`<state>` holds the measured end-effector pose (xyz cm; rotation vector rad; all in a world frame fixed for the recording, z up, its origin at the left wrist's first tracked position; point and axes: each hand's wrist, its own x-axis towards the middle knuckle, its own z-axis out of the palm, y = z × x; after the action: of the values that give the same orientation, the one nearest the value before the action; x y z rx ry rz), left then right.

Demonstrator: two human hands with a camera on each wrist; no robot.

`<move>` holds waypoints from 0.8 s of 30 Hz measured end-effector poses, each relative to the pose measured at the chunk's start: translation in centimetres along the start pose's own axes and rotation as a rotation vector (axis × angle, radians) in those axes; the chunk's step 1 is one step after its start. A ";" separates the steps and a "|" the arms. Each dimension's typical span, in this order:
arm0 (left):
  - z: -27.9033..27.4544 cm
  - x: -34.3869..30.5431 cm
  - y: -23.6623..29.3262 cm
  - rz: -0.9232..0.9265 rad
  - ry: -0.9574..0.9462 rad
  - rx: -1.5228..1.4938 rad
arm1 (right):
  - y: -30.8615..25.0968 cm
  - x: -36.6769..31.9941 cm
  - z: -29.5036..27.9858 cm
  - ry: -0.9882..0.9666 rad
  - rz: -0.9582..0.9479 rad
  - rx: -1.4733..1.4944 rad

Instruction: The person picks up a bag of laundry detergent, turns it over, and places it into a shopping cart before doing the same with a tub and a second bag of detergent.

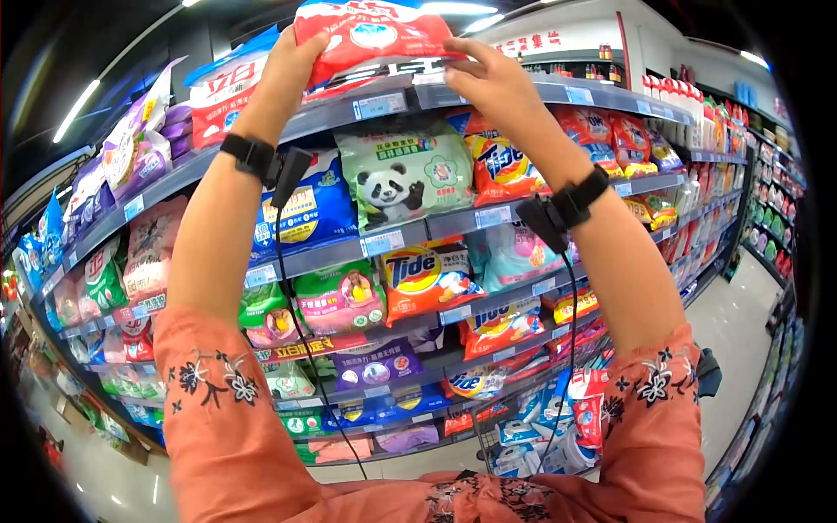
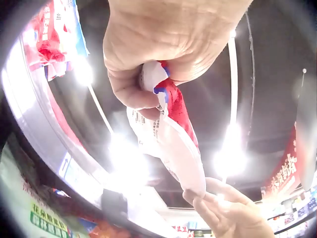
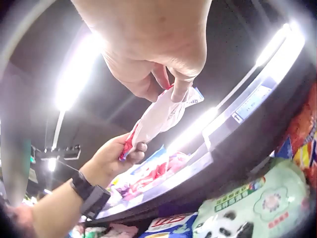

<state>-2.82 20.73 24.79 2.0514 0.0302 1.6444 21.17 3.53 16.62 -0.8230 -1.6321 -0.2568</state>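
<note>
The left hand (image 1: 295, 68) and the right hand (image 1: 493, 80) hold a red-and-white bag (image 1: 375, 42) between them, raised by the top shelf (image 1: 327, 115). The left hand's fingers and thumb are curled round the bag's left end, and the right hand pinches its right end between thumb and fingertips. To the left on that shelf stand purple bags (image 1: 135, 161). Below, a green panda bag (image 1: 436, 161) sits left of an orange detergent bag (image 1: 501, 166).
</note>
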 end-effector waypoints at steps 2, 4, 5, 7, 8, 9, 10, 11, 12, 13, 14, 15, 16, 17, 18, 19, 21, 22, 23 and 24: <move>-1.1 2.1 -1.0 -0.059 0.010 0.051 | 2.7 3.1 1.4 0.062 -0.140 -0.164; -1.5 2.9 -0.6 -0.179 0.035 0.092 | 4.1 5.4 2.9 0.063 -0.239 -0.231; -1.2 2.6 -0.4 -0.181 0.034 0.098 | 4.4 6.2 3.3 0.050 -0.285 -0.319; -5.1 5.9 -5.5 0.059 -0.181 0.676 | 7.4 8.3 4.8 0.071 -0.425 -0.542; -4.8 6.5 -6.6 0.028 -0.112 0.866 | 7.3 8.7 5.2 -0.047 -0.320 -0.590; -4.1 6.5 -6.7 -0.018 -0.049 1.062 | 7.2 8.8 5.7 -0.167 -0.210 -0.632; -3.5 6.5 -6.8 -0.076 0.006 1.246 | 7.2 8.9 6.1 -0.289 -0.100 -0.670; -3.5 5.9 -7.0 0.000 -0.104 1.377 | 9.0 9.0 6.6 -0.219 -0.226 -0.706; -3.0 5.0 -6.5 0.066 -0.152 1.367 | 9.0 8.9 6.7 -0.214 -0.233 -0.727; -2.4 4.1 -6.0 0.131 -0.201 1.356 | 8.6 8.7 6.8 -0.208 -0.240 -0.750; -2.4 3.9 -7.4 0.174 -0.185 1.208 | 8.2 8.6 6.8 -0.206 -0.247 -0.773; -2.1 3.2 -7.8 0.208 -0.169 1.061 | 8.2 8.5 6.7 -0.202 -0.259 -0.758; -1.9 2.9 -7.9 0.183 -0.260 1.050 | 8.2 8.4 6.6 -0.200 -0.270 -0.740; -1.6 2.8 -7.9 0.156 -0.354 1.038 | 8.2 8.1 6.6 -0.196 -0.278 -0.719; -1.1 2.5 -7.3 0.132 -0.449 1.023 | 8.2 7.9 6.6 -0.195 -0.266 -0.722; -1.0 2.2 -6.8 0.119 -0.442 1.071 | 8.2 7.8 6.4 -0.191 -0.254 -0.728; -0.9 2.2 -5.6 0.059 -0.467 1.087 | 8.0 7.2 5.6 -0.140 -0.279 -0.735; -0.9 2.2 -5.4 0.029 -0.481 1.094 | 7.8 6.8 5.2 -0.095 -0.317 -0.735; -0.9 2.6 -5.8 0.022 -0.476 1.169 | 7.6 6.1 4.7 -0.050 -0.352 -0.734; -0.6 2.5 -5.6 0.006 -0.490 1.231 | 7.3 5.3 4.2 -0.005 -0.386 -0.735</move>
<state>-1.05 26.58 24.95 3.2531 1.0932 1.1112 22.41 13.20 18.55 -1.0329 -1.7021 -1.1759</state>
